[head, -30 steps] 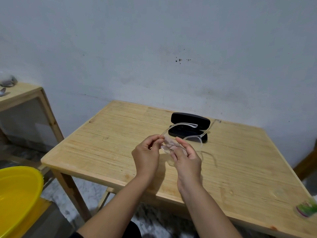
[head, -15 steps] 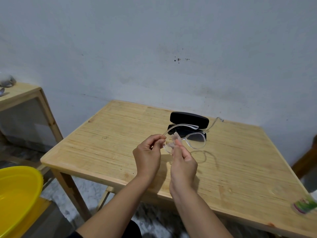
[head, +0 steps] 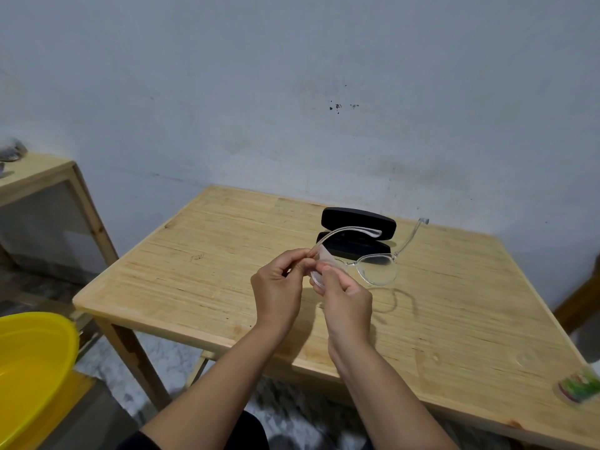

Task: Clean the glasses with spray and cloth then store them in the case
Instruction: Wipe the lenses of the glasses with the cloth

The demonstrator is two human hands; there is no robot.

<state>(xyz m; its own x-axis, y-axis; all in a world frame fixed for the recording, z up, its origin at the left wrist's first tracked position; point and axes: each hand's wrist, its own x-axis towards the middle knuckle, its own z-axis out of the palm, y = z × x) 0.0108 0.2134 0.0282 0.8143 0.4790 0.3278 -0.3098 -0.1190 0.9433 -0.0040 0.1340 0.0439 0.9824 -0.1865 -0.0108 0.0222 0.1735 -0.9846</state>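
My left hand pinches the glasses at the hinge to steady them above the desk, my right hand pinches one lens for wiping, and the open case waits at 12 o'clock.

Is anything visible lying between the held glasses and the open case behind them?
Nothing visible. Both hands, left and right, hold the clear glasses above the wooden table, just in front of the black case, which lies open. One temple overlaps the case in this view.
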